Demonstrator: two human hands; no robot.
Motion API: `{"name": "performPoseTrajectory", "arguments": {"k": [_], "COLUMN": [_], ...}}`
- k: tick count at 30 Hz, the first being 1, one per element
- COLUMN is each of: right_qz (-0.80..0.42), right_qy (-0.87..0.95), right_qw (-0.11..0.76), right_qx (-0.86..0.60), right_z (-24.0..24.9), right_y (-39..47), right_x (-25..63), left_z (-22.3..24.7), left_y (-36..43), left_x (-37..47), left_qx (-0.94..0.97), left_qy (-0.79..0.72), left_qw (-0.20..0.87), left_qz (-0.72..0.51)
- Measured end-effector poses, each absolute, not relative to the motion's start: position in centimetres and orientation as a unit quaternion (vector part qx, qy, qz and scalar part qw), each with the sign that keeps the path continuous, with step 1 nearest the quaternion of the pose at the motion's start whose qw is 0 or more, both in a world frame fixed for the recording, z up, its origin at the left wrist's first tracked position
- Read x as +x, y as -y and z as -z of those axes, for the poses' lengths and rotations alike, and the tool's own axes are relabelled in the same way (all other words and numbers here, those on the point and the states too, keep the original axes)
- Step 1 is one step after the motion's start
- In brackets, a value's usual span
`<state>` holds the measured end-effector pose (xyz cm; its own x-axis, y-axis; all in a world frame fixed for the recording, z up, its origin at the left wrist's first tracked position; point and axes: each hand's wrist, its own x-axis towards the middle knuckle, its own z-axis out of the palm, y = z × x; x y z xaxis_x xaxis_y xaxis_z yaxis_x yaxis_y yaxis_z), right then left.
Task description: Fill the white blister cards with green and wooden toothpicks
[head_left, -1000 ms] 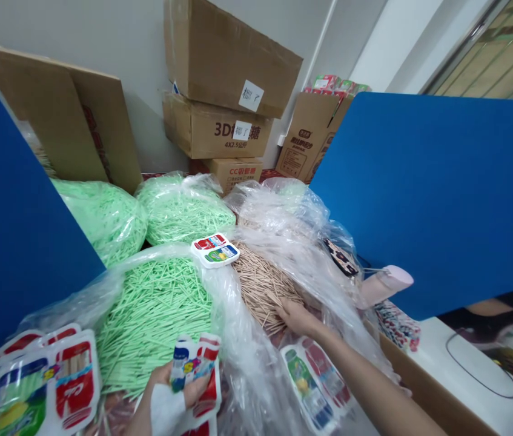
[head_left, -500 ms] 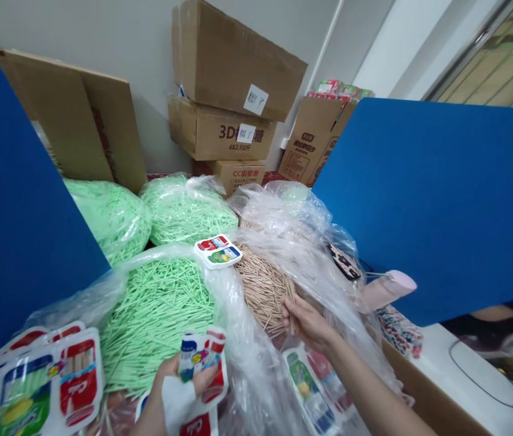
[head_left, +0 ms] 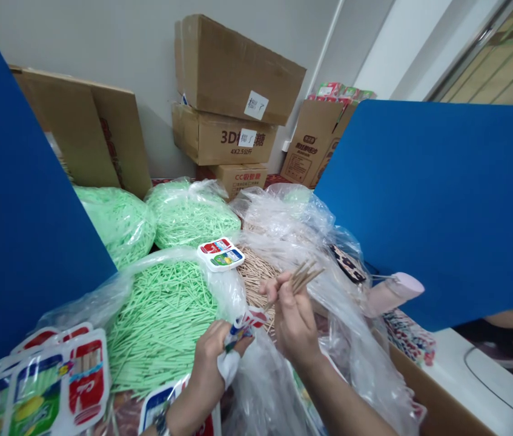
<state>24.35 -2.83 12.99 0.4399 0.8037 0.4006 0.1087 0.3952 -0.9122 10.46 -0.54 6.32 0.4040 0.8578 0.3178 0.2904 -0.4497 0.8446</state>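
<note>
My right hand (head_left: 295,315) is closed around a small bundle of brown candy sticks (head_left: 305,275), raised above the open bag of brown sticks (head_left: 256,272). Just left of it, my left hand (head_left: 215,348) grips a printed plastic pouch (head_left: 240,332) in red and blue, its upper edge turned toward the right hand. White tape or cloth (head_left: 229,366) wraps part of the left hand. Behind the left hand lies an open bag of green candy sticks (head_left: 160,327). A two-part printed pouch (head_left: 220,253) rests on the plastic between both heaps.
Filled pouches (head_left: 56,381) are stacked at the lower left. Blue partitions (head_left: 433,206) stand on both sides. Closed bags of green sticks (head_left: 192,212) and stacked cartons (head_left: 238,72) are at the back. A pale pink cylinder (head_left: 395,293) lies at the right.
My right hand has lifted a bundle of brown sticks out of the heap. My left hand has moved right and up, turning the pouch toward the sticks.
</note>
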Motion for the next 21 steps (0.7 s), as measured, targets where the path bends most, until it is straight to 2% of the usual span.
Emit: {"name": "performPoseTrajectory", "arguments": {"k": [6,13,17,19,21], "right_qz": [-0.214,-0.258,-0.214,-0.182,-0.169], "right_qy": [0.503,0.567,0.562,0.605,0.670], "right_qw": [0.636,0.520,0.565,0.529,0.455], "right_qx": [-0.545,-0.585,-0.565,-0.566,-0.561], "right_z": [-11.5,-10.9,-11.3,-11.4,-11.4], "right_y": [3.3,4.2,4.1,4.1,4.2], "right_x": [23.1,25.0,26.5,26.7,26.7], "left_z": [-6.7,-7.0,-7.4,-7.7,-7.8], "left_y": [0.5,-0.3,-0.5,-0.5,-0.5], "left_x": [10.7,10.7,10.9,11.0,11.0], "left_qx": [0.776,0.782,0.774,0.761,0.734], "left_qy": [-0.371,-0.355,-0.356,-0.343,-0.332], "left_qw": [0.336,0.317,0.358,0.390,0.436], "left_qz": [-0.384,-0.402,-0.382,-0.389,-0.401]}}
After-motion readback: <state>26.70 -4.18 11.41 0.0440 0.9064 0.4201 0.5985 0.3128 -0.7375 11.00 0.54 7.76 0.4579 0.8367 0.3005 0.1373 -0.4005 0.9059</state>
